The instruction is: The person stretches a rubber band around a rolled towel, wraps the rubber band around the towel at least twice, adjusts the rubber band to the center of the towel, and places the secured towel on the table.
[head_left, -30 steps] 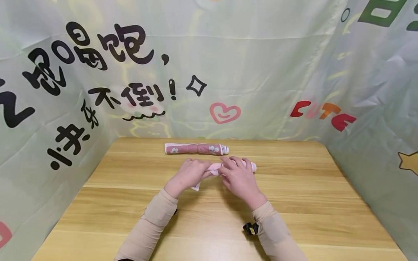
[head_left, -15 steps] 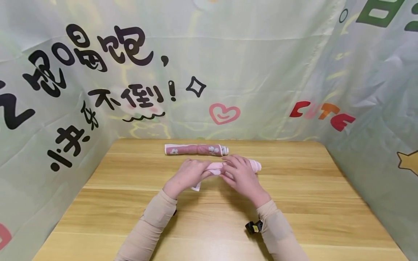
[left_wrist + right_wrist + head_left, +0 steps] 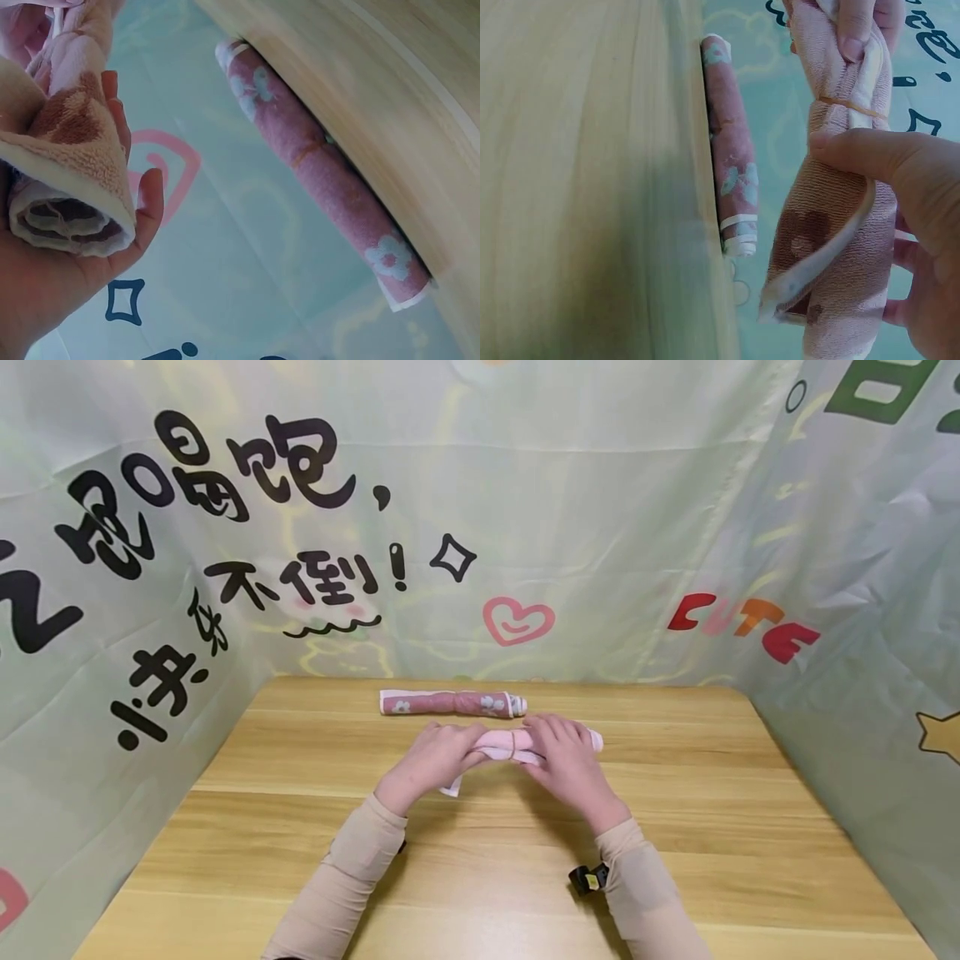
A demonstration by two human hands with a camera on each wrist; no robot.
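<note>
Between both hands is a rolled pink towel (image 3: 495, 742) with white edging. A thin orange-brown rubber band (image 3: 853, 107) circles its middle and cinches it. My left hand (image 3: 441, 755) grips the roll's left part; in the left wrist view the spiral end of the towel (image 3: 67, 217) pokes out over the palm. My right hand (image 3: 564, 767) holds the right part, its thumb (image 3: 855, 152) pressed on the cloth close beside the band. A loose white-edged corner flares out near the right end in the right wrist view.
Behind the hands, a darker pink rolled towel (image 3: 450, 702) with pale flowers lies on the wooden table (image 3: 300, 752), a band around its middle too. Printed fabric walls (image 3: 600, 527) stand along the table's back and sides.
My right hand has moved slightly right along the towel, off its middle, so the rubber band there now shows between the hands. My left hand has kept its grip in place.
</note>
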